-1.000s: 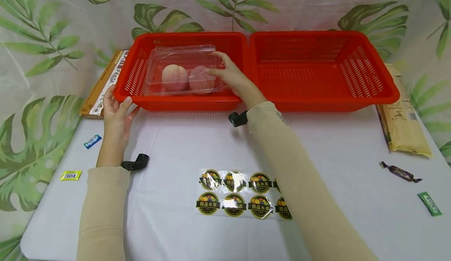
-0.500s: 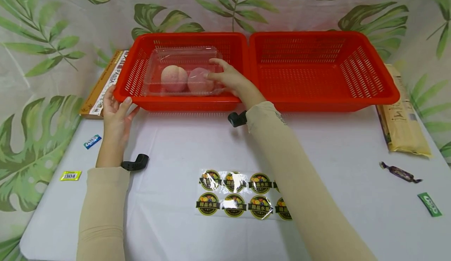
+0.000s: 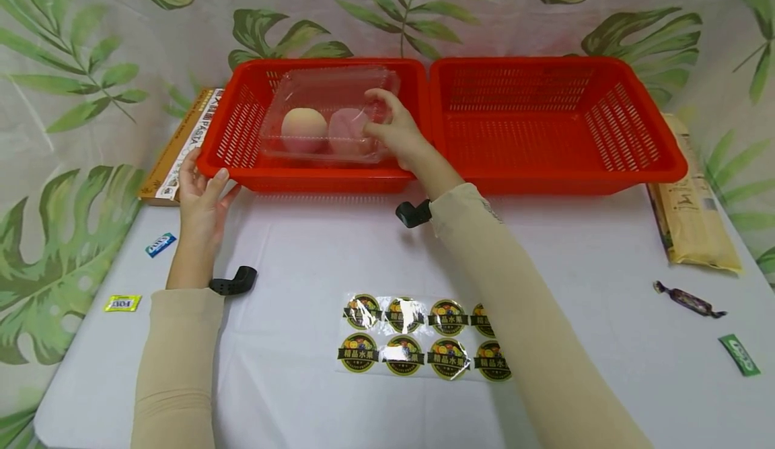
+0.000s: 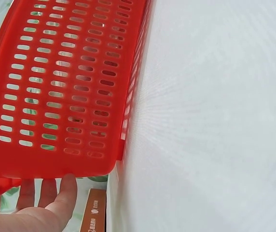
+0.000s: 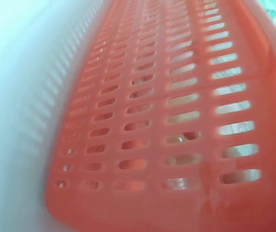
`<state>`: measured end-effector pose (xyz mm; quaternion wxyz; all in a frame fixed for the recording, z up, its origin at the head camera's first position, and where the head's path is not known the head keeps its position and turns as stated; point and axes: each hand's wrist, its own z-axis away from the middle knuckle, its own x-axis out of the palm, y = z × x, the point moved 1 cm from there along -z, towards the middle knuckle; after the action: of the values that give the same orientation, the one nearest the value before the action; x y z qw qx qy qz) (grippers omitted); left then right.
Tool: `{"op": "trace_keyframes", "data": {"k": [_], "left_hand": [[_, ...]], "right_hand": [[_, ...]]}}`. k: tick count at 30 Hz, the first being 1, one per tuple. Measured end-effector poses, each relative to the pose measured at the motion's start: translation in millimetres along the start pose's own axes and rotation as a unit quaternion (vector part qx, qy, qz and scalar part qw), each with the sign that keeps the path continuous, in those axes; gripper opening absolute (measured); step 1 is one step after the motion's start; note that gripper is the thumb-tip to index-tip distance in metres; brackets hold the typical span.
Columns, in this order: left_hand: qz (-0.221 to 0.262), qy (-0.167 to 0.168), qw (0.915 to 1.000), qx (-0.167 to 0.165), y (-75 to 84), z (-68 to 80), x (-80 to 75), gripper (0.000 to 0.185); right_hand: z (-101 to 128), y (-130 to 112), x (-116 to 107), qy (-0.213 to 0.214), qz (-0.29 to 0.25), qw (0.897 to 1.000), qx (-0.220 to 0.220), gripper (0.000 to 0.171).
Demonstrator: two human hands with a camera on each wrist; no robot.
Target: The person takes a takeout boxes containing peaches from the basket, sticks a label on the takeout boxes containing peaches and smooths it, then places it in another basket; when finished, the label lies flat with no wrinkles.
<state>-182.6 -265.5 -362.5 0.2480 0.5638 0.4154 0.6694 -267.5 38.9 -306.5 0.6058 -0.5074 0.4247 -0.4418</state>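
Observation:
A clear plastic clamshell box (image 3: 339,84) with two peaches (image 3: 304,130) inside is in the left red basket (image 3: 327,173). It sits slightly tilted, its rear edge near the back rim. At the box's right end is my right hand (image 3: 402,132), thumb and fingers pinching it. My left hand (image 3: 202,196) grips the front-left corner of that basket, thumb at the front and fingers along the left side. In the left wrist view, fingertips (image 4: 68,186) touch the basket's edge. Only the slotted basket wall (image 5: 152,121) shows in the right wrist view; the right hand is hidden there.
A second red basket (image 3: 557,181) adjoins on the right. A pasta box (image 3: 175,156) lies left, a tan packet (image 3: 699,200) right. Round fruit stickers (image 3: 404,355) lie in front. Small wrapped sweets (image 3: 123,303) and a twisted candy (image 3: 690,299) lie toward the sides.
The clamshell box, in my right hand, first shifts slightly toward the front left, then rises and moves back and right. My left hand stays at the basket corner.

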Motion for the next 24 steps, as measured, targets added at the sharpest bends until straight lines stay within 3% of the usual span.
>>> {"op": "trace_keyframes", "data": {"k": [4, 9, 17, 21, 24], "left_hand": [[-0.002, -0.003, 1.0, -0.001, -0.2, 0.3, -0.8, 0.061], [-0.016, -0.001, 0.9999, 0.001, -0.9, 0.0, -1.4, 0.064], [-0.019, -0.004, 0.9998, 0.0, -2.3, -0.9, -2.7, 0.064], [-0.018, -0.006, 0.9998, 0.002, -2.4, -2.1, -3.6, 0.062], [-0.023, -0.006, 0.9997, 0.004, -2.1, -2.3, -3.9, 0.061]], "right_hand": [[10.8, -5.0, -3.9, 0.02, -0.021, 0.998, -0.051, 0.053], [37.1, -25.5, -16.3, 0.016, -0.086, 0.989, -0.117, 0.053], [109.9, -59.7, -54.4, 0.013, -0.146, 0.969, -0.199, 0.051], [148.7, -56.8, -76.7, 0.004, -0.17, 0.959, -0.226, 0.051], [174.8, -44.5, -91.9, 0.001, -0.179, 0.959, -0.222, 0.052]]}}
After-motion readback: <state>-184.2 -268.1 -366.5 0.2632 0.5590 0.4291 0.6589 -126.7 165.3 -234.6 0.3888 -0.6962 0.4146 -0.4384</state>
